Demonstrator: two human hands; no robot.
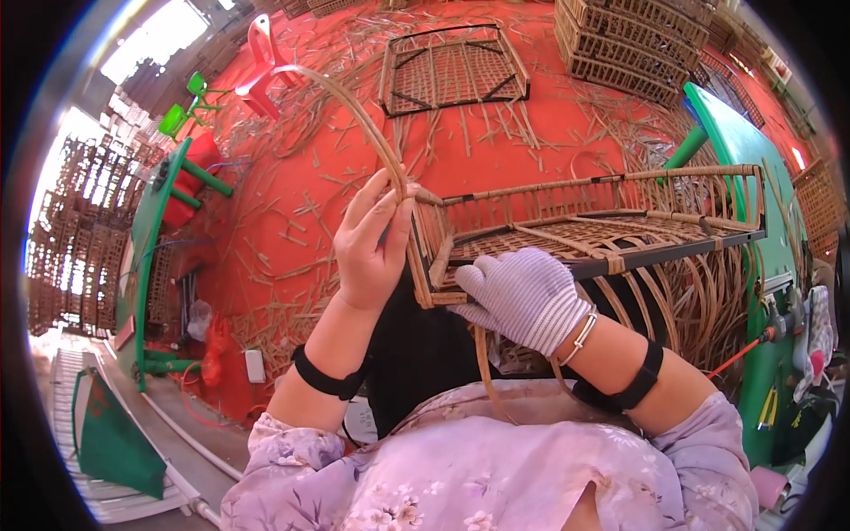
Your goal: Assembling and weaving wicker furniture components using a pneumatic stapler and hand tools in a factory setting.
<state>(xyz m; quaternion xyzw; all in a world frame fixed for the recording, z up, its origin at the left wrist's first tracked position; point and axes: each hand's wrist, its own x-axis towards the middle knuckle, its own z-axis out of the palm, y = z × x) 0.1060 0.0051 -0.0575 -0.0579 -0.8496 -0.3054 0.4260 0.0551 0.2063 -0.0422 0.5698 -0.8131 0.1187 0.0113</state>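
A half-woven rattan basket on a dark metal frame [620, 221] lies across my lap, its open side facing up. My left hand [370, 243], bare, pinches a long rattan strip [350, 102] at the basket's near left corner; the strip arcs up and away to the left. My right hand [524, 296], in a white knit glove, presses on the basket's near rim and grips its woven edge. Loose strips hang down under the basket.
Rattan scraps litter the red floor [292, 212]. Another framed basket [452, 66] lies ahead, with finished baskets stacked [629, 40] at the upper right. Green tables [159, 221] stand left and right; a red plastic chair [261, 62] stands far left.
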